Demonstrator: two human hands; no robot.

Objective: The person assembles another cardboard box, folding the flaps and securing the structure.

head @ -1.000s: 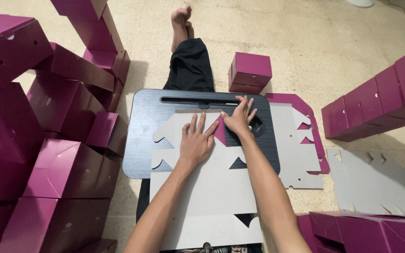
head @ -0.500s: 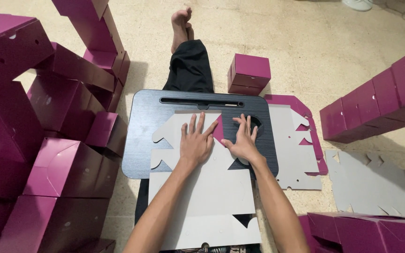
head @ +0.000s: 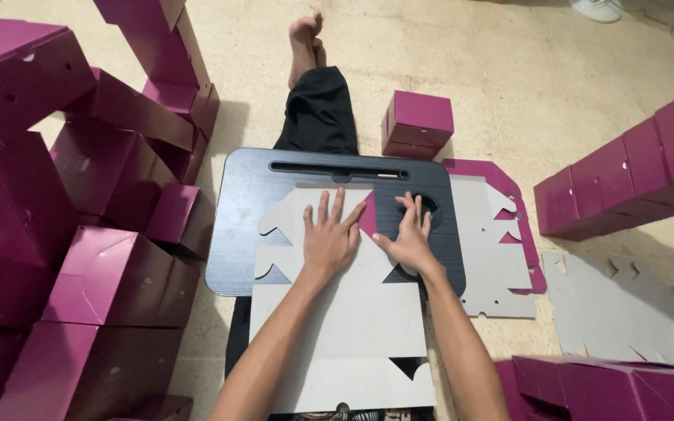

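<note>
While the flat grey box blank [head: 337, 327] lies across the black lap tray [head: 259, 195] at frame centre, left hand [head: 329, 242] presses on it, fingers spread. Right hand [head: 411, 238] presses beside it, fingers splayed, at a folded magenta flap [head: 368, 217]. Assembled magenta boxes [head: 103, 288] crowd the left.

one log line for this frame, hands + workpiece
left hand: flat on grey box blank | right hand: pressing folded magenta flap | blank on black lap tray
</note>
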